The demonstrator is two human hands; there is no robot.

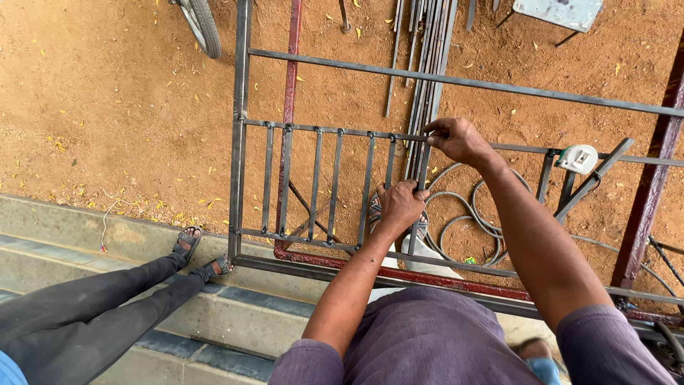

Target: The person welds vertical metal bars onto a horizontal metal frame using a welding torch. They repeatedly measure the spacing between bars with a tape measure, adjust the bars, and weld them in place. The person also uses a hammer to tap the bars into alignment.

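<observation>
Steel flat upright bar (420, 192) stands loose in the grey welded grille frame (241, 142), at 3 o'clock of the fitted bars. Left hand (399, 205) grips its middle; right hand (458, 139) pinches its top. Risk: unwelded bar slipping, tilting off-square, pinching fingers against the rail.

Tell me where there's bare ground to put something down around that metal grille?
The widest bare patch is the dirt ground left of the metal frame, between the tyre and the concrete step. It's crowded under the hands: the left hand and right hand grip a loose bar above a coiled hose and steel rods.
</observation>
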